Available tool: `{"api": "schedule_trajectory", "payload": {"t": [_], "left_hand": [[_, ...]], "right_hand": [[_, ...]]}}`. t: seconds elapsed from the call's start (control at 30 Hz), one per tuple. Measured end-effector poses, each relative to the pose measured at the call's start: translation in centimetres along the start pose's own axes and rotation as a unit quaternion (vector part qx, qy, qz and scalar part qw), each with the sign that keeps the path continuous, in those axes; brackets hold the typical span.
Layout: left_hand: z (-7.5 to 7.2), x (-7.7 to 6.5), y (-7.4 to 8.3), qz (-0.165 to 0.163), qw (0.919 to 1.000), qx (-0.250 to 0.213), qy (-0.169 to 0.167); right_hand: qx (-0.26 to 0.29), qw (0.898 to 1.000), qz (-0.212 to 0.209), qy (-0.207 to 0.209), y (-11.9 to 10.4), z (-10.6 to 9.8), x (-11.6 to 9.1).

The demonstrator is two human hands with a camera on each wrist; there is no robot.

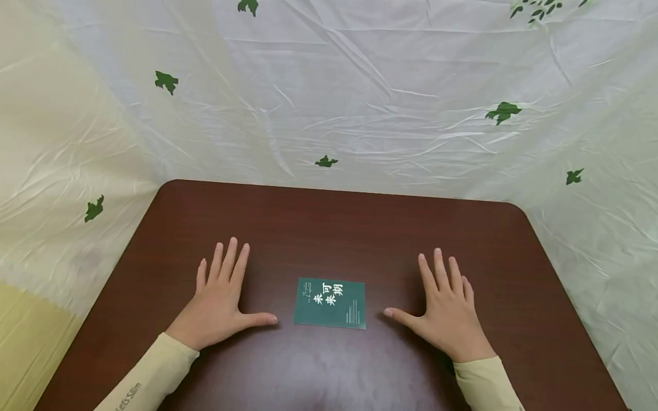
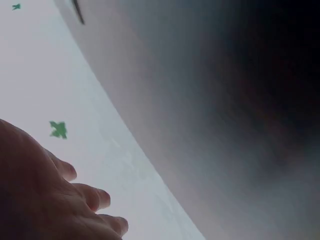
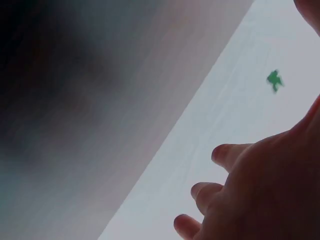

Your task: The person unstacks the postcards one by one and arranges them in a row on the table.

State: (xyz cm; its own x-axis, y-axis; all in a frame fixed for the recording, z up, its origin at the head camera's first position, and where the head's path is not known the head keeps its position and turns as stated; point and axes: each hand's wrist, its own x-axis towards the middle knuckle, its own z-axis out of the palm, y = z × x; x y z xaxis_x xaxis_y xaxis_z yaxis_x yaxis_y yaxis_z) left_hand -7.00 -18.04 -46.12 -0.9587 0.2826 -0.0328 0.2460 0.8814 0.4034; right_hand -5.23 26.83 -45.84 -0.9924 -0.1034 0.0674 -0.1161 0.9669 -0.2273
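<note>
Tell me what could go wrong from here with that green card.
First, the green card lies flat on the shiny table, so fingertips may slide over it rather than get under an edge. Second, it sits between the left hand and the right hand, touching neither; an uneven inward push could turn it askew. Third, neither wrist view shows the card, so a poor grip might be hard to check there.

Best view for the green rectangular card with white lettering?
Head: the whole green rectangular card, white lettering included, lies unobstructed on the dark-brown table between left hand and right hand. Left wrist: only a thin dark sliver, possibly its edge; can't tell. Right wrist: no recognizable part of it.
</note>
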Motion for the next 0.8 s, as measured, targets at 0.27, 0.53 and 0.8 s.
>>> {"api": "schedule_trajectory", "payload": {"t": [0.27,0.53,0.8], "left_hand": [[1.6,1.7,2.7,0.095,0.9953,-0.012,-0.018],[3.0,3.2,4.5,0.155,0.9844,-0.053,-0.064],[3.2,3.9,5.2,0.172,0.9787,-0.071,-0.088]], "right_hand": [[0.060,0.993,-0.095,-0.045,-4.0,1.4,1.6],[0.116,0.972,-0.192,-0.072,-6.4,2.7,2.2],[0.118,0.970,-0.204,-0.059,-6.8,3.2,2.0]]}}
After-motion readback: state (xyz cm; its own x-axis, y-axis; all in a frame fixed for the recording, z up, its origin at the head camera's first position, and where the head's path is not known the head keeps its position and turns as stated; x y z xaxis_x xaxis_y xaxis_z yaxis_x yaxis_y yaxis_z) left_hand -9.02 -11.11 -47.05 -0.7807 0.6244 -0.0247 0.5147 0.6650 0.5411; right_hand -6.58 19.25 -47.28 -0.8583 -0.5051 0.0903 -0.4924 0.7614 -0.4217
